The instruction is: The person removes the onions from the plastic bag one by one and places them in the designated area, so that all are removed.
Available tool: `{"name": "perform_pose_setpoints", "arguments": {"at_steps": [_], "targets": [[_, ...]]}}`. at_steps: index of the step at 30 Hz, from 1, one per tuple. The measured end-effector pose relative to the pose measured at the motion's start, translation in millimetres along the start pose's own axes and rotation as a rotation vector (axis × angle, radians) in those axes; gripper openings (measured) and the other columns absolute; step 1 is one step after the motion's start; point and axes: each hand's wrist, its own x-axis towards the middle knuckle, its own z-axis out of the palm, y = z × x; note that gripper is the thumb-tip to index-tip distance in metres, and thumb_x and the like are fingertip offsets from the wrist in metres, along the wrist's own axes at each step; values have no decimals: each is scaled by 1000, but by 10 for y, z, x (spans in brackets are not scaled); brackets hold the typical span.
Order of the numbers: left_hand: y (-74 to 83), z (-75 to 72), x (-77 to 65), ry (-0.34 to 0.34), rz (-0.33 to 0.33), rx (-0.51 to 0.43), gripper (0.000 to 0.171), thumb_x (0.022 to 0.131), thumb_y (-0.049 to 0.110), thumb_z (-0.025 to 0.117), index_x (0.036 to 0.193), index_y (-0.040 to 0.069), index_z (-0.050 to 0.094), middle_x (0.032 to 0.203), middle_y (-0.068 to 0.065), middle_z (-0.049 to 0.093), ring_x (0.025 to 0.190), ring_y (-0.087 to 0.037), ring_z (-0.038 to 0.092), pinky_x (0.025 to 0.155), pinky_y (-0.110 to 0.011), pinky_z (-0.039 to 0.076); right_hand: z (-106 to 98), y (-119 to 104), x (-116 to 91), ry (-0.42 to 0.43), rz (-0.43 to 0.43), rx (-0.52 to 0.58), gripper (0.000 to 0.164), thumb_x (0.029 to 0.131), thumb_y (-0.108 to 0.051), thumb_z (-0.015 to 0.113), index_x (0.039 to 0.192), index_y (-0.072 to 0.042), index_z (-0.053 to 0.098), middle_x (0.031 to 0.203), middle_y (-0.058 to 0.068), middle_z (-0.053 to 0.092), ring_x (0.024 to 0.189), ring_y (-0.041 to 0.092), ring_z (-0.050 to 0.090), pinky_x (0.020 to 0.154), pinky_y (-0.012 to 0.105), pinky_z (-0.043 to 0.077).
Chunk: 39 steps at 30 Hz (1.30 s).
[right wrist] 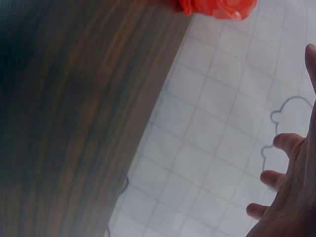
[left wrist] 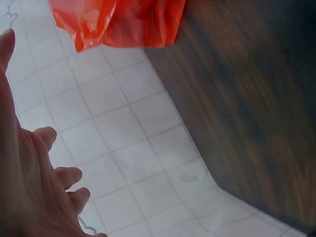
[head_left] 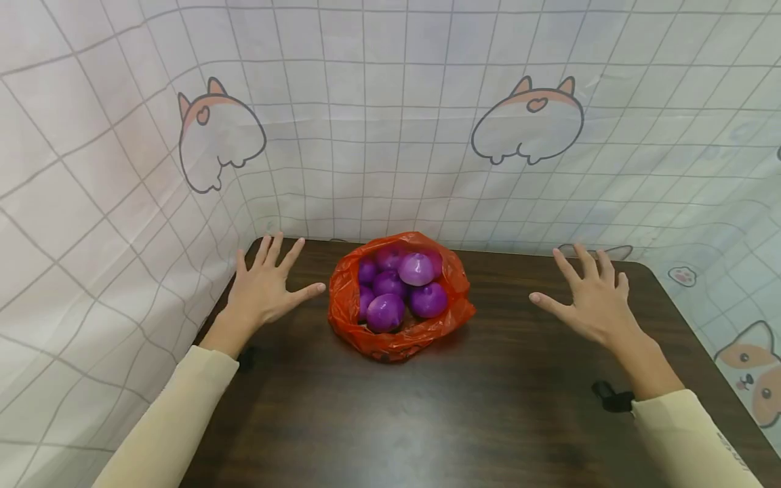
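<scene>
An open red plastic bag (head_left: 343,317) sits on the dark table, its mouth spread wide. Inside lie several shiny purple onions (head_left: 386,312), some with a small pointed tip. To the left of the bag, my left hand (head_left: 259,288) hovers with fingers spread, its thumb tip close to the bag's side. My right hand (head_left: 594,301) is held farther off on the right, also with spread fingers and nothing in it. Part of the red bag (left wrist: 138,24) tops the left wrist view, and a corner of the bag (right wrist: 222,7) appears in the right wrist view.
The dark wood-grain table (head_left: 390,420) has rounded back corners. White grid-patterned cloth (head_left: 378,135) with cartoon animals hangs close behind it and along both sides. A small black device (head_left: 613,397) shows by the right wrist.
</scene>
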Motion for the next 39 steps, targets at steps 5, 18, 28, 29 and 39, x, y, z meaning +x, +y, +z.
{"name": "perform_pose_setpoints", "arguments": {"at_steps": [5,18,28,29,39], "targets": [[65,142,-73,16,-3,-74,101,86,89,36,165,35,5,173,-16,6,159,-42,3,119,-75,-4,98,-108,-83,20,-24,49,92,94,-65,58,166,-24,17,168,23,15,150,56,12,102,85,17],[324,460,-81,96,7,-430,89,95,70,52,164,24,22,165,-19,32,147,-47,36,117,-71,25,289,-476,-118,100,-49,281,71,97,-48,65,154,-12,43,152,24,41,135,53,36,102,76,30],[487,740,71,158,-29,-709,79,95,46,68,159,16,33,156,-17,45,137,-40,50,109,-62,43,422,-750,-33,144,-89,484,55,98,-32,68,144,-6,53,141,21,50,128,43,45,102,67,39],[499,767,93,163,-38,-735,78,95,43,69,159,15,34,154,-18,47,134,-40,52,107,-61,45,436,-779,-15,151,-91,502,54,97,-30,69,143,-6,53,139,21,52,126,42,46,102,65,40],[594,946,202,175,-149,-960,75,92,36,74,155,14,39,145,-15,53,125,-37,56,104,-55,49,524,-1133,168,187,-126,648,47,94,-22,72,136,-5,57,130,18,57,121,36,52,105,58,43]]}}
